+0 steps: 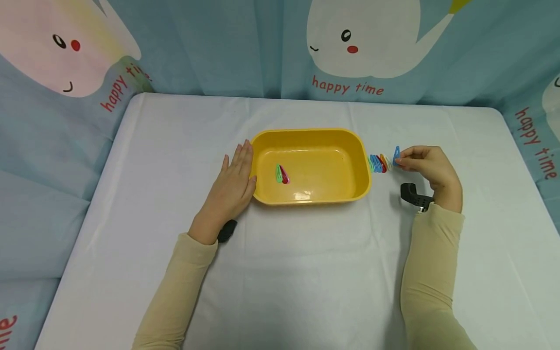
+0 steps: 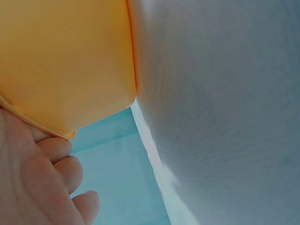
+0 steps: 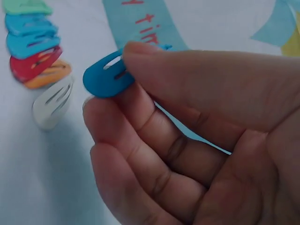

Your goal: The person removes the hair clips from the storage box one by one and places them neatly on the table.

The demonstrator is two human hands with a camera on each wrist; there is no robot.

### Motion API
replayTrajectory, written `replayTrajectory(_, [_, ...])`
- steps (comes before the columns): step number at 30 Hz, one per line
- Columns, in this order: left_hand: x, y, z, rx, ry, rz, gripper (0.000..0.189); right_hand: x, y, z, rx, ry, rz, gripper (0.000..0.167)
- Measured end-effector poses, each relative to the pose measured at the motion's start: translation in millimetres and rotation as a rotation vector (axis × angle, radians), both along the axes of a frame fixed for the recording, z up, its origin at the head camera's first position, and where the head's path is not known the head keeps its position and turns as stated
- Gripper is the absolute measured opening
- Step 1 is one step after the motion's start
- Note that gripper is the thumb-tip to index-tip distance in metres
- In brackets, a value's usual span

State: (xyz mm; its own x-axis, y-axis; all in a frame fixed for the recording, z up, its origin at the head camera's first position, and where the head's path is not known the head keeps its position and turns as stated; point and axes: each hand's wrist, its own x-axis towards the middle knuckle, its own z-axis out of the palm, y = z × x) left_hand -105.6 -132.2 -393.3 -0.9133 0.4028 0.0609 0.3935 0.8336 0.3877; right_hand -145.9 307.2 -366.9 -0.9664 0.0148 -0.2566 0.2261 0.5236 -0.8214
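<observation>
My right hand [image 1: 430, 163] pinches a blue hair clip [image 3: 105, 77] between thumb and fingers, right of the yellow basin [image 1: 323, 167]. Beside the basin's right wall lies a row of hair clips on the cloth: a light green one, blue ones, a red clip [image 3: 30, 68], an orange clip [image 3: 49, 75] and a white clip [image 3: 51, 105]. Inside the basin, left of its middle, lie a green hair clip [image 1: 278, 173] and a red-pink one [image 1: 285, 175]. With fingers straight, my left hand [image 1: 229, 187] rests against the basin's left rim.
A white cloth [image 1: 306, 272] covers the table. Behind it and along both sides hangs a blue curtain [image 1: 227, 48] with cartoon whales and red lettering. A black wrist camera mount [image 1: 413, 195] sticks out below my right hand.
</observation>
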Motion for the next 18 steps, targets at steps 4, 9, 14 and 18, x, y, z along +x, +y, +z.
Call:
replayTrajectory(4, [-0.4, 0.0, -0.3, -0.002, -0.001, -0.002, 0.061, -2.0, 0, -3.0, 0.077, -0.02, -0.011, 0.015])
replayTrajectory(9, [-0.8, 0.3, -0.4, 0.003, -0.003, 0.0, 0.061, -5.5, 0, -9.4, 0.162, -0.037, -0.025, 0.024])
replayTrajectory(14, [-0.7, 0.5, -0.4, 0.007, 0.001, -0.002, 0.061, -7.8, -2, -14.0, 0.187, -0.056, -0.036, 0.035])
replayTrajectory(18, [-0.3, 0.2, -0.6, 0.003, 0.003, -0.002, 0.061, -9.2, -4, -16.7, 0.215, -0.049, -0.046, 0.039])
